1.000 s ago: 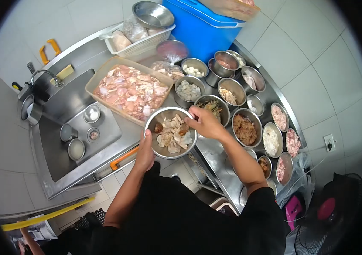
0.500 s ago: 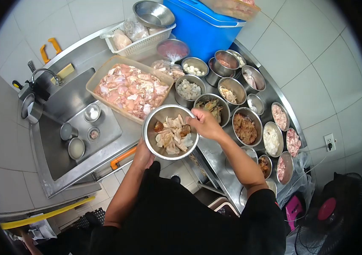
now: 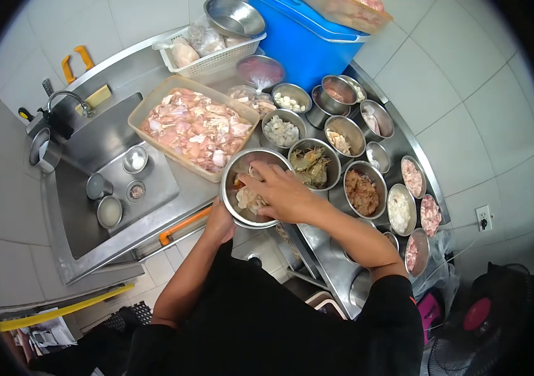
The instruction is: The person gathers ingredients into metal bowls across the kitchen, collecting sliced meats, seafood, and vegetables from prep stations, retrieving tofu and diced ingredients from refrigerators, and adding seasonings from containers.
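Note:
My left hand point(image 3: 219, 220) grips a round steel bowl point(image 3: 224, 194) by its lower left side. Pale meat or seafood pieces point(image 3: 249, 199), with a brown bit among them, lie in the bowl. From the right, my right hand point(image 3: 282, 191) reaches over the rim into it. Its fingers are spread and touch the pieces; the fingertips are partly hidden. Just beyond the bowl stands a plastic tub point(image 3: 138, 127) of raw chicken pieces point(image 3: 195, 128). A steel bowl of shrimp point(image 3: 311, 168) sits close to my right hand.
Several steel bowls, including minced meat point(image 3: 362, 193), peeled shrimp point(image 3: 281, 130) and white pieces point(image 3: 398, 212), crowd the right counter. A sink point(image 3: 76, 216) lies left, with small bowls inside. Behind are a white basket point(image 3: 217, 59) and a blue cooler point(image 3: 308, 50). A fan point(image 3: 477, 313) stands lower right.
My right hand has let go of the bowl's right rim and moved left, into the bowl onto the pieces. My left hand still holds the bowl, which has shifted slightly right.

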A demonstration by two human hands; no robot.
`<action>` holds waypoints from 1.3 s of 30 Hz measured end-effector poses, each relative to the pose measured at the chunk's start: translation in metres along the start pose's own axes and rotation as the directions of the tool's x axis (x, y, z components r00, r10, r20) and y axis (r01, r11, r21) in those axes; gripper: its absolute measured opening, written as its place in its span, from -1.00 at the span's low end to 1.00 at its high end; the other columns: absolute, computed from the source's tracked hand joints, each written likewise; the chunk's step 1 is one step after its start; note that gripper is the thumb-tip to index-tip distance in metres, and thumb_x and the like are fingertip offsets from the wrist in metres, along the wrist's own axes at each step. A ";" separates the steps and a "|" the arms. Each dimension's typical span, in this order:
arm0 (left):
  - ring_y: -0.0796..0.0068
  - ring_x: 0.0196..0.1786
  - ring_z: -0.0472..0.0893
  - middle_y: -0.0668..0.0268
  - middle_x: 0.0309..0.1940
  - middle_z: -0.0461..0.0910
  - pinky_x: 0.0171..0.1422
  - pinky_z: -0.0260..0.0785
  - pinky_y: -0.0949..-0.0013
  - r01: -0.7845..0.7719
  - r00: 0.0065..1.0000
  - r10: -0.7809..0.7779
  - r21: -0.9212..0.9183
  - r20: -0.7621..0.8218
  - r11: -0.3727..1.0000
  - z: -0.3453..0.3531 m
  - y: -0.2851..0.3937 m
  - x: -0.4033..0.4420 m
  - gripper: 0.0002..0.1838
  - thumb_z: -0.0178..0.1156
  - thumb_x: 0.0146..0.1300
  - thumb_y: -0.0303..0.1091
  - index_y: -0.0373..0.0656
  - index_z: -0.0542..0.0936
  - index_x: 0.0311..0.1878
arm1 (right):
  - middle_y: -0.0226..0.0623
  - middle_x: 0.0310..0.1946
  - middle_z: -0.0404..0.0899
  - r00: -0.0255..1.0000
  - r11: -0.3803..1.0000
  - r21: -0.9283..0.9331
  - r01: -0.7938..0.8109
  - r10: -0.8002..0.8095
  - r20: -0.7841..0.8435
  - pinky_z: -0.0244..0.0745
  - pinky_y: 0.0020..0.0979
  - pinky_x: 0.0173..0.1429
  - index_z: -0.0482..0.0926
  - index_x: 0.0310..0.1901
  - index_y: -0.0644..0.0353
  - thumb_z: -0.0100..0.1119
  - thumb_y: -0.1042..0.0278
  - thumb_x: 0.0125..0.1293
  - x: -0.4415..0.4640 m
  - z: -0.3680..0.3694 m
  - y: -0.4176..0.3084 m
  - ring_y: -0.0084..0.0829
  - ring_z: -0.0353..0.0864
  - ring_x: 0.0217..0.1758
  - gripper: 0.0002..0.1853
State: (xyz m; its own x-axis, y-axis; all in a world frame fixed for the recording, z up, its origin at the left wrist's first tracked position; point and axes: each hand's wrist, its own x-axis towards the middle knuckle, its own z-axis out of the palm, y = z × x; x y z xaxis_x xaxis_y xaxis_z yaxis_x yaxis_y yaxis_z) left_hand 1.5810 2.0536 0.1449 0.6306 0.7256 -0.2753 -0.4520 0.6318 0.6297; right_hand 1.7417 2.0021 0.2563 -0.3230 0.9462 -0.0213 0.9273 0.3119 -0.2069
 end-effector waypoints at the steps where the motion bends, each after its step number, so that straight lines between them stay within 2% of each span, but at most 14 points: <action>1: 0.30 0.09 0.55 0.11 0.09 0.48 0.16 0.46 0.27 0.012 1.000 -0.012 -0.019 0.002 1.000 -0.002 -0.002 0.000 -0.63 -0.15 0.43 -0.33 -0.30 0.31 0.22 | 0.00 0.19 0.22 0.998 1.000 0.007 -0.002 0.002 -0.070 0.42 -0.11 0.12 0.27 0.28 0.00 0.35 0.38 -0.02 0.004 0.011 0.003 0.01 0.30 0.23 -0.24; 5: 0.29 0.13 0.52 0.12 0.15 0.44 0.20 0.43 0.22 -0.045 0.999 0.044 0.030 0.022 0.999 -0.006 -0.004 0.002 -0.57 -0.13 0.44 -0.22 -0.28 0.31 0.24 | 0.00 0.10 0.26 0.994 0.987 0.113 -0.111 0.112 -0.004 0.45 -0.15 0.07 0.29 0.25 -0.01 0.30 0.47 -0.04 0.011 0.009 -0.001 0.03 0.42 0.09 -0.27; 12: 0.30 0.15 0.51 0.13 0.17 0.43 0.19 0.44 0.24 0.022 0.998 -0.024 0.045 0.065 0.999 -0.010 0.007 0.001 -0.54 -0.11 0.43 -0.17 -0.25 0.29 0.27 | -0.19 -0.16 0.46 0.957 0.872 0.487 0.052 0.097 -0.275 0.45 -0.36 -0.07 0.58 -0.14 0.18 0.21 0.55 -0.04 0.017 0.006 0.026 -0.25 0.52 -0.06 -0.67; 15: 0.30 0.15 0.51 0.13 0.18 0.42 0.18 0.45 0.25 0.034 0.997 -0.036 0.040 0.062 0.999 -0.009 0.007 -0.001 -0.54 -0.12 0.43 -0.18 -0.25 0.28 0.28 | -0.37 -0.18 0.51 0.983 0.777 0.629 0.036 0.085 -0.162 0.41 -0.51 -0.13 0.58 -0.14 0.14 0.21 0.52 -0.01 0.020 -0.006 0.040 -0.50 0.51 -0.10 -0.68; 19: 0.30 0.14 0.52 0.13 0.17 0.43 0.18 0.46 0.25 0.060 0.998 -0.061 0.030 0.017 0.998 -0.018 -0.002 0.003 -0.55 -0.13 0.43 -0.20 -0.25 0.28 0.28 | -0.42 -0.19 0.51 0.989 0.636 0.768 -0.073 0.148 -0.029 0.39 -0.54 -0.11 0.57 -0.14 0.17 0.21 0.52 -0.02 0.018 -0.016 0.047 -0.59 0.48 -0.10 -0.68; 22: 0.30 0.12 0.53 0.13 0.16 0.44 0.17 0.46 0.25 0.078 0.997 -0.078 0.046 0.012 0.996 -0.009 0.001 0.000 -0.56 -0.14 0.44 -0.20 -0.25 0.30 0.27 | -0.41 -0.19 0.52 0.981 0.609 0.781 -0.139 0.193 0.024 0.38 -0.53 -0.07 0.58 -0.13 0.16 0.20 0.52 -0.02 0.013 -0.025 0.046 -0.57 0.49 -0.11 -0.67; 25: 0.31 0.10 0.54 0.17 0.14 0.46 0.19 0.43 0.22 0.101 0.994 -0.102 0.036 0.035 0.994 -0.019 -0.008 -0.001 -0.58 -0.07 0.41 -0.21 -0.23 0.35 0.23 | -0.26 -0.21 0.53 0.977 0.763 0.647 0.019 0.124 -0.175 0.42 -0.37 -0.04 0.60 -0.21 0.13 0.29 0.37 0.00 0.008 -0.009 0.049 -0.34 0.54 -0.14 -0.74; 27: 0.31 0.10 0.53 0.19 0.13 0.48 0.21 0.41 0.19 0.083 0.993 -0.084 0.016 0.080 0.996 -0.027 -0.018 0.003 -0.58 -0.02 0.38 -0.21 -0.21 0.37 0.21 | -0.22 -0.17 0.55 0.943 0.759 0.636 0.143 0.090 -0.320 0.39 -0.25 0.07 0.60 -0.23 0.16 0.35 0.32 -0.04 0.004 0.010 0.043 -0.22 0.51 -0.06 -0.71; 28: 0.31 0.11 0.53 0.20 0.12 0.48 0.22 0.40 0.18 0.083 0.990 -0.084 0.017 0.116 0.996 -0.032 -0.021 0.005 -0.58 0.01 0.37 -0.21 -0.20 0.38 0.21 | -0.17 -0.21 0.56 0.956 0.832 0.535 0.147 0.018 -0.292 0.37 -0.24 0.11 0.61 -0.21 0.16 0.40 0.25 -0.13 0.002 0.006 0.034 -0.15 0.48 0.00 -0.62; 29: 0.30 0.14 0.51 0.21 0.11 0.49 0.24 0.40 0.17 0.103 0.990 -0.107 0.041 0.088 0.994 -0.026 -0.021 0.001 -0.58 -0.02 0.38 -0.19 -0.20 0.37 0.21 | -0.14 -0.03 0.46 0.964 0.838 0.539 0.082 0.070 -0.255 0.30 -0.16 0.21 0.57 -0.03 0.07 0.41 0.11 -0.05 -0.009 0.017 0.030 -0.09 0.42 0.11 -0.50; 33: 0.22 0.20 0.47 0.20 0.23 0.38 0.24 0.41 0.11 0.142 0.986 -0.153 0.151 0.065 0.978 -0.036 -0.032 0.001 -0.49 -0.11 0.40 -0.07 -0.11 0.24 0.33 | 0.11 0.15 0.34 0.995 0.926 0.368 -0.085 0.100 -0.021 0.24 -0.10 0.28 0.51 0.07 0.11 0.37 0.14 -0.04 -0.023 0.034 0.003 0.07 0.31 0.25 -0.42; 36: 0.21 0.23 0.44 0.20 0.26 0.35 0.25 0.40 0.09 0.187 0.974 -0.206 0.173 0.098 0.967 -0.051 -0.040 -0.002 -0.46 -0.10 0.40 -0.04 -0.11 0.22 0.34 | 0.18 0.18 0.30 0.982 0.941 0.324 -0.096 0.143 -0.125 0.19 -0.08 0.34 0.49 0.08 0.14 0.29 0.19 0.03 -0.048 0.039 -0.003 0.11 0.23 0.32 -0.47; 38: 0.20 0.24 0.43 0.19 0.27 0.33 0.26 0.39 0.08 0.206 0.966 -0.227 0.168 0.124 0.964 -0.056 -0.045 -0.002 -0.44 -0.09 0.39 -0.02 -0.11 0.21 0.35 | 0.20 0.18 0.29 0.929 0.952 0.306 -0.007 0.120 -0.351 0.18 -0.06 0.36 0.47 0.09 0.15 0.21 0.23 0.09 -0.065 0.048 0.002 0.13 0.22 0.32 -0.51; 39: 0.21 0.27 0.39 0.19 0.29 0.31 0.31 0.33 0.09 0.232 0.947 -0.259 0.150 0.192 0.961 -0.053 -0.048 -0.004 -0.42 -0.07 0.39 -0.03 -0.12 0.18 0.36 | 0.04 0.05 0.37 0.879 0.946 0.320 -0.055 0.198 -0.434 0.34 -0.08 0.18 0.53 -0.07 0.15 0.17 0.18 0.14 -0.072 0.043 -0.002 0.05 0.36 0.17 -0.65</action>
State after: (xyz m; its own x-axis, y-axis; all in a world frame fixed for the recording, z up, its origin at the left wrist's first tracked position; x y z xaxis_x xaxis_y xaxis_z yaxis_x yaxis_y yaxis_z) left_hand 1.5668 2.0348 0.0774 0.8351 0.4710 -0.2841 -0.1934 0.7350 0.6499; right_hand 1.7556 1.9294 0.2164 -0.0184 0.9309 0.3647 0.8342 0.2153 -0.5076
